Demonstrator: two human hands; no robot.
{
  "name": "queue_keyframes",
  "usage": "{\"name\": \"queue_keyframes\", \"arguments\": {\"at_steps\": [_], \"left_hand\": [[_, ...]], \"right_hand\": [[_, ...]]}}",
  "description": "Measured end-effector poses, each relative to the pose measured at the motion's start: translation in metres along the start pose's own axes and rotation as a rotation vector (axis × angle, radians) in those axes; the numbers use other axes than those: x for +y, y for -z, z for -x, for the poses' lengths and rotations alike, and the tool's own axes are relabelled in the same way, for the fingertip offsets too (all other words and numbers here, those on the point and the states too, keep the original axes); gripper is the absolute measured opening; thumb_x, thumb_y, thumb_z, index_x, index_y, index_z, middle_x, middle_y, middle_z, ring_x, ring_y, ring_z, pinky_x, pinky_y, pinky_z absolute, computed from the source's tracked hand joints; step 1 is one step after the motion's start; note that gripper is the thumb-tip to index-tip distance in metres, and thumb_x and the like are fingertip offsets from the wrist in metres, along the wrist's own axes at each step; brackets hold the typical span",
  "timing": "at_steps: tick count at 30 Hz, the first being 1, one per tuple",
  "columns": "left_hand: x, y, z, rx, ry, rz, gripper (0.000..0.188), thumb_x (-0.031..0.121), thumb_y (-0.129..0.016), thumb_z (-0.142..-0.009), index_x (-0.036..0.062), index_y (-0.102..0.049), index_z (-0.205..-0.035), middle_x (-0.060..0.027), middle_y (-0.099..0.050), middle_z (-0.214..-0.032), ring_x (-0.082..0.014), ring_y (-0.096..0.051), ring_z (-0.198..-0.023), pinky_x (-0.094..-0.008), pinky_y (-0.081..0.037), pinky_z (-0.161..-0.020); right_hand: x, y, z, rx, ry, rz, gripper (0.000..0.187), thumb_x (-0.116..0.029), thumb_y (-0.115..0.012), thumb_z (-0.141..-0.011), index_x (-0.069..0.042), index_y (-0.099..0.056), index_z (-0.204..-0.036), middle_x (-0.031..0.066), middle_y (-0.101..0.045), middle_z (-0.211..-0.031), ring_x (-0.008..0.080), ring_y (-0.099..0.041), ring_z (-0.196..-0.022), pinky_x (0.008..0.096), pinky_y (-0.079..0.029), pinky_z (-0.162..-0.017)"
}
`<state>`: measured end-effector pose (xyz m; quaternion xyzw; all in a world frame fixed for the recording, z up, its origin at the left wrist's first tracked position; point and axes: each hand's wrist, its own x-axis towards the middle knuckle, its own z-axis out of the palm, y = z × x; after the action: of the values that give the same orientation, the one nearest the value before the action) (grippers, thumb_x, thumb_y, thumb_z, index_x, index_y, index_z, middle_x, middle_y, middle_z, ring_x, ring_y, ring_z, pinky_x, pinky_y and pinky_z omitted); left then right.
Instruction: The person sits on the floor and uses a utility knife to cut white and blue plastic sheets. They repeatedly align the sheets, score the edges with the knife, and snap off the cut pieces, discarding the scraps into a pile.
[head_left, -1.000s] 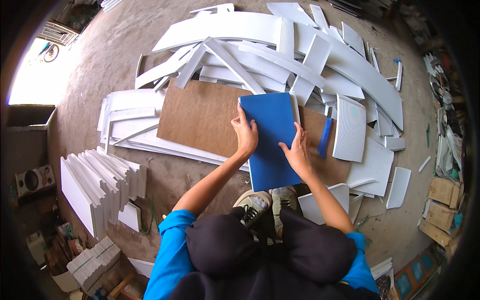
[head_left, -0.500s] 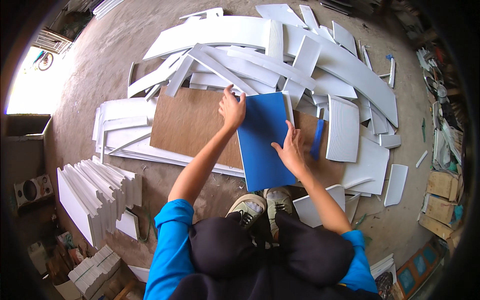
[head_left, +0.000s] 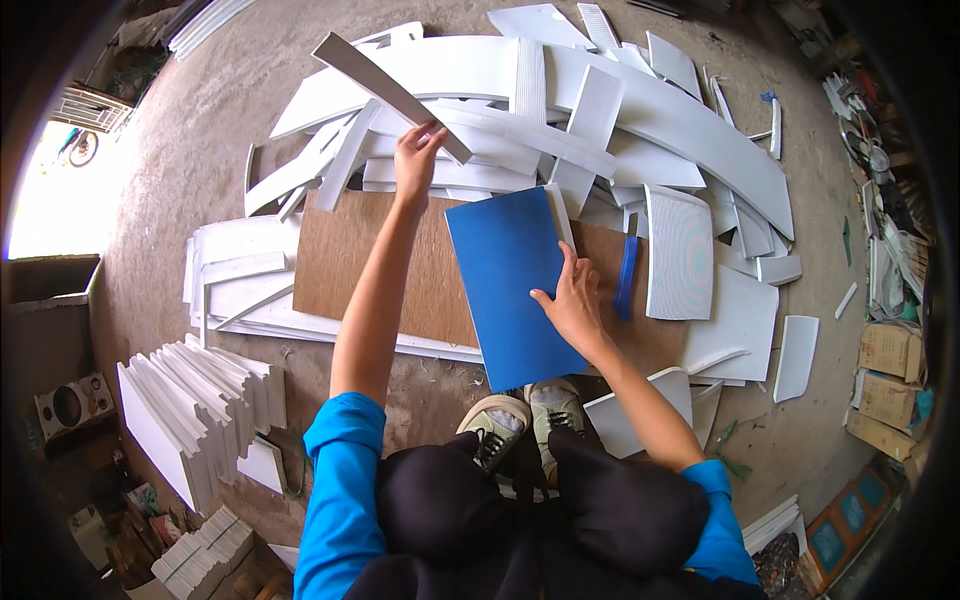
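Observation:
My left hand (head_left: 418, 165) is closed on a long white strip (head_left: 385, 88), raised at a slant above the pile, which looks like foam board. In front of me lies a blue rectangular board (head_left: 510, 285), with the edge of a white panel (head_left: 562, 215) showing beneath its right side. My right hand (head_left: 577, 305) rests on the blue board's right edge, thumb and forefinger spread. Under these is a brown wooden board (head_left: 385, 260). Just right of my right hand lies a long blue tool (head_left: 626, 280) with a thin dark end.
A heap of white offcuts (head_left: 430, 65) spreads beyond the wooden board. Stacked white panels with wavy edges (head_left: 195, 410) stand at my left. A ridged white piece (head_left: 680, 252) sits at the right. Cardboard boxes (head_left: 890, 350) line the far right. My shoes (head_left: 497, 420) are close to the blue board.
My left hand has left the blue board's top edge and lifted a white strip off the pile. The blue board has turned slightly and shifted left; my right hand has stayed at its edge.

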<state>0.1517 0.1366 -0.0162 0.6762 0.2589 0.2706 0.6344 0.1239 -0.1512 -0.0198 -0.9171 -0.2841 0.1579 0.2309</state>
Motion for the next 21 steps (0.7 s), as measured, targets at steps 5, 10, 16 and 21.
{"name": "queue_keyframes", "arguments": {"at_steps": [5,10,16,21], "left_hand": [[-0.03,0.017,0.032,0.02,0.033,-0.54,0.064,0.027,-0.069,-0.074,0.0019,-0.039,-0.124,-0.0279,-0.029,-0.129,-0.0367,-0.03,-0.122,-0.0405,-0.029,-0.098],[-0.046,-0.016,0.176,-0.031,-0.069,-0.603,0.089,0.025,-0.07,-0.07,0.0019,-0.014,-0.135,-0.0304,-0.012,-0.135,-0.0459,-0.015,-0.125,-0.0524,-0.018,-0.101],[-0.032,-0.022,0.192,0.007,-0.143,-0.61,0.087,0.01,-0.068,-0.071,0.0017,-0.012,-0.136,-0.0271,-0.007,-0.14,-0.0419,-0.015,-0.127,-0.0477,-0.017,-0.103],[-0.036,-0.023,0.192,-0.037,-0.093,-0.626,0.083,0.01,-0.068,-0.072,0.0067,-0.016,-0.137,-0.0259,-0.007,-0.14,-0.0422,-0.015,-0.127,-0.0477,-0.018,-0.103]], "right_hand": [[-0.002,0.001,0.0,0.092,0.037,0.037,0.083,-0.022,-0.072,-0.068,-0.009,-0.02,-0.132,0.0198,-0.036,-0.109,0.0369,-0.041,-0.098,0.0516,-0.039,-0.077],[0.011,-0.013,0.0,0.188,0.067,-0.174,0.086,-0.016,-0.076,-0.064,-0.008,-0.022,-0.131,0.0217,-0.032,-0.111,0.0367,-0.039,-0.099,0.0472,-0.036,-0.083],[0.002,-0.016,-0.014,0.174,0.141,-0.212,0.085,-0.014,-0.075,-0.064,-0.004,-0.023,-0.13,0.0233,-0.03,-0.11,0.0376,-0.037,-0.101,0.0466,-0.035,-0.086],[0.018,-0.011,-0.015,0.287,0.166,-0.151,0.069,-0.017,-0.07,-0.07,-0.003,-0.03,-0.125,0.0225,-0.033,-0.11,0.0376,-0.039,-0.098,0.0469,-0.036,-0.082]]}}
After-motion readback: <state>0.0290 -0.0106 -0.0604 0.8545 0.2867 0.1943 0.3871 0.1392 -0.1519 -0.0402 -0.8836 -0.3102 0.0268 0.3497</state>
